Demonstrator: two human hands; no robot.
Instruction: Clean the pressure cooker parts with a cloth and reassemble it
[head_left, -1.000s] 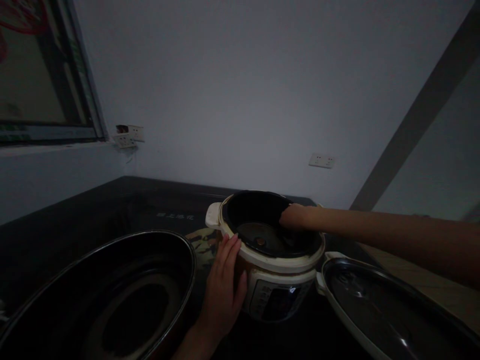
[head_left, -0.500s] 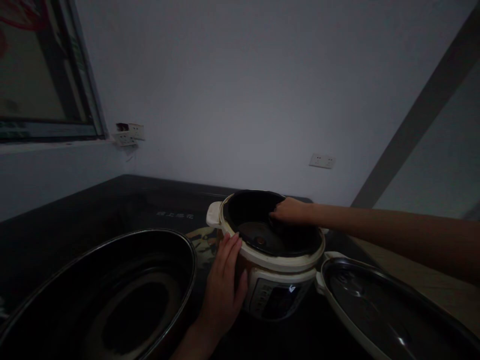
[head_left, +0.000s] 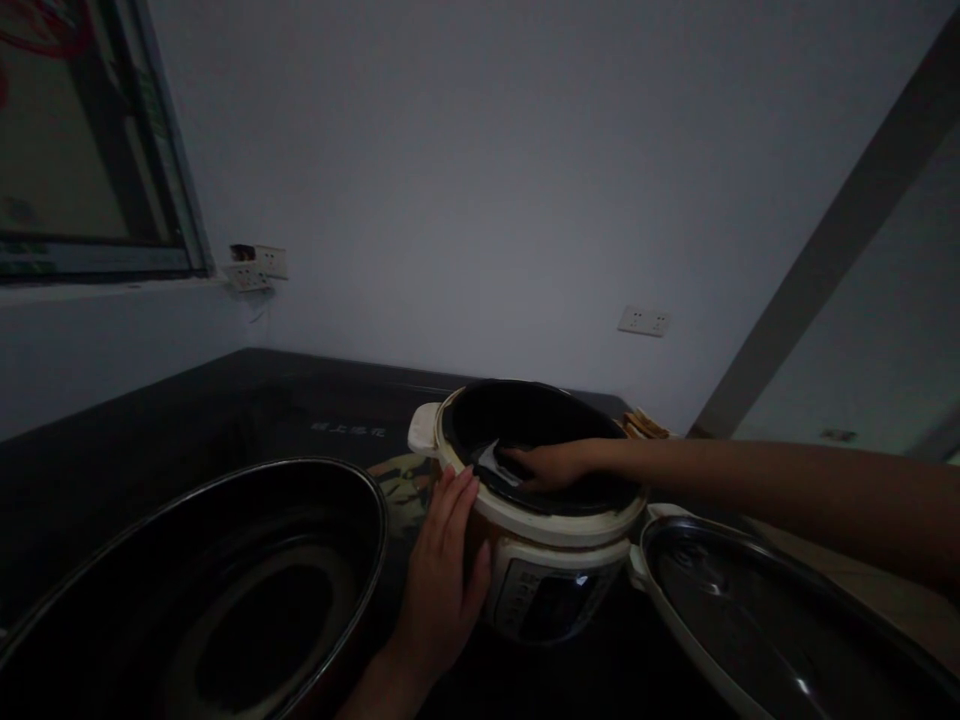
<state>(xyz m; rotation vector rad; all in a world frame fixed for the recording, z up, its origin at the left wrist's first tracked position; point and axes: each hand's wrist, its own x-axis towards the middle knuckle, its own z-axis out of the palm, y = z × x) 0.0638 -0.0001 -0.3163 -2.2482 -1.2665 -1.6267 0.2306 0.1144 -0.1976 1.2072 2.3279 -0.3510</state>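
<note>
The electric pressure cooker point(head_left: 559, 525), white-rimmed with a brown body and a dark control panel, stands uncovered. My left hand point(head_left: 442, 575) lies against its near left rim, fingers stretched out and thumb apart on the side. Inside the dark pot, my right hand point(head_left: 551, 467) is closed on a pale cloth point(head_left: 495, 464) at the near left inner wall. Part of the cloth and some fingertips are hidden in shadow. The open lid point(head_left: 757, 610) hangs to the right, still joined to the cooker's side.
A large dark pan point(head_left: 285, 480) stands at the left, close to my left hand. Beneath is a black glossy countertop point(head_left: 300, 385) with printed characters. Behind it rises a pale wall with a socket point(head_left: 643, 320). A brownish item point(head_left: 646, 424) shows behind my right forearm.
My right hand has moved from the far right inner wall toward the near left one, and the pale cloth now shows beside its fingers. My left hand stays on the rim.
</note>
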